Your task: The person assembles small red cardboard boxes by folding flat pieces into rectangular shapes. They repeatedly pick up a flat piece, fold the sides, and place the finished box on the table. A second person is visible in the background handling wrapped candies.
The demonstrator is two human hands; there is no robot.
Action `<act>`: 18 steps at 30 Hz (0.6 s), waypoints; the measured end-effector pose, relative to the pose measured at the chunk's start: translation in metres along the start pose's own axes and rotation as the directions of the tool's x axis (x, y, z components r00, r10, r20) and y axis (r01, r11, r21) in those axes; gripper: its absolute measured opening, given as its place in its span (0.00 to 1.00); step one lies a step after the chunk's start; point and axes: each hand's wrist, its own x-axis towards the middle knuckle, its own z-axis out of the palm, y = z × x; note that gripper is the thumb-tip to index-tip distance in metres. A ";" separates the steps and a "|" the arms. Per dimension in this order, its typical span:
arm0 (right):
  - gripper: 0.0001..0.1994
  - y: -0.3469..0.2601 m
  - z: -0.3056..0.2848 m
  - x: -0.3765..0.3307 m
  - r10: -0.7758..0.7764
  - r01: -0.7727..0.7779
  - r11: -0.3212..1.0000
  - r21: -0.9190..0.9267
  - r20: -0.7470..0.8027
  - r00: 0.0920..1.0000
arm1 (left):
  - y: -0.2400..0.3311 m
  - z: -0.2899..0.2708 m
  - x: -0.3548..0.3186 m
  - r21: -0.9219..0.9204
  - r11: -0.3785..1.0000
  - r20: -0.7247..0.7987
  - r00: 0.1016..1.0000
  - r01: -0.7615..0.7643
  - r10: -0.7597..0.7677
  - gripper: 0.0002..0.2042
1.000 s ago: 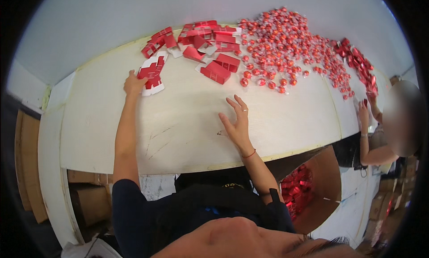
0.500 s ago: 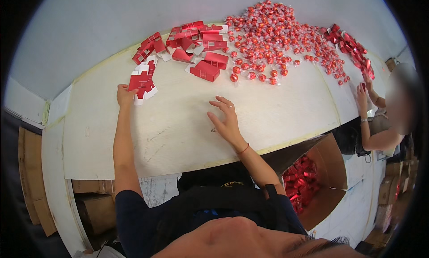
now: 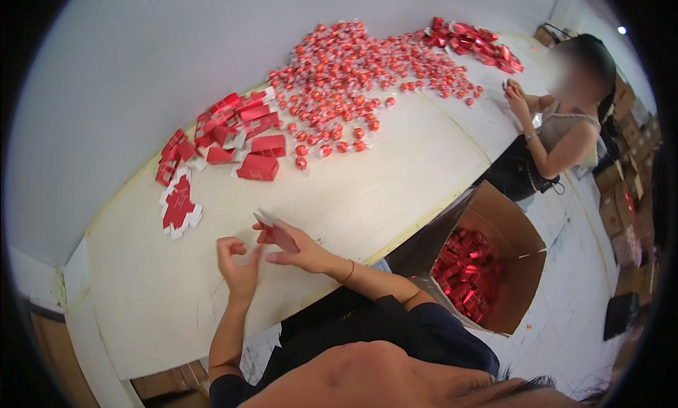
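My right hand (image 3: 305, 250) grips a small red-and-white folding carton (image 3: 284, 238), tilted above the table and smeared by motion. Beside it, my left hand (image 3: 239, 270) has its fingers curved and apart, the thumb close to the right hand's fingers; nothing shows in it. Ahead and to the left lie flat red-and-white carton blanks (image 3: 180, 203). Past these are several red folded cartons (image 3: 258, 167) in a loose heap, some with white flaps standing out. A large pile of red-wrapped round candies (image 3: 339, 76) spreads over the table's far side.
An open cardboard box (image 3: 519, 267) holding shiny red packs (image 3: 466, 270) stands by the table's near edge, to my right. Further right, a co-worker (image 3: 565, 136) handles a small item. More red packs (image 3: 477, 44) lie at the far right of the white table (image 3: 395, 168).
My left hand has left the flat blanks and come back beside my right hand. My right hand, formerly without anything in it, now holds a carton. The view has turned right.
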 end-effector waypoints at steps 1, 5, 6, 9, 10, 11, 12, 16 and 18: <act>0.35 0.001 -0.007 -0.002 0.000 -0.004 0.978 -0.208 -0.019 1.000 | 0.011 0.002 0.009 -0.016 0.990 0.028 0.990 -0.140 0.140 0.07; 0.31 -0.010 0.002 -0.015 0.093 -0.080 0.982 -0.173 0.069 0.993 | 0.047 0.010 0.029 -0.036 0.919 0.181 0.901 -0.394 0.394 0.05; 0.31 -0.010 0.000 -0.018 0.094 -0.081 0.974 -0.213 0.050 0.994 | 0.041 0.007 0.030 -0.034 0.922 0.214 0.898 -0.386 0.384 0.04; 0.30 -0.010 -0.008 -0.019 0.085 -0.072 0.966 -0.248 0.044 0.995 | 0.048 0.002 0.029 -0.017 0.907 0.185 0.890 -0.420 0.416 0.04; 0.29 -0.013 -0.008 -0.020 0.086 -0.071 0.975 -0.210 0.066 0.994 | 0.049 0.001 0.027 -0.048 0.901 0.176 0.884 -0.431 0.433 0.04; 0.29 -0.017 -0.009 -0.024 0.093 -0.078 0.982 -0.175 0.082 0.992 | 0.048 0.002 0.022 -0.087 0.895 0.167 0.879 -0.437 0.446 0.05; 0.28 -0.023 -0.011 -0.025 0.152 -0.131 0.979 -0.156 0.131 0.980 | 0.046 -0.001 0.017 -0.130 0.892 0.165 0.878 -0.432 0.449 0.06; 0.30 -0.029 -0.009 -0.029 0.225 -0.210 0.973 -0.097 0.186 0.956 | 0.041 -0.017 0.000 -0.257 0.902 0.173 0.902 -0.346 0.395 0.09; 0.31 -0.024 -0.007 -0.031 0.207 -0.183 0.976 -0.118 0.246 0.947 | 0.043 -0.020 0.001 -0.353 0.903 0.217 0.917 -0.245 0.334 0.06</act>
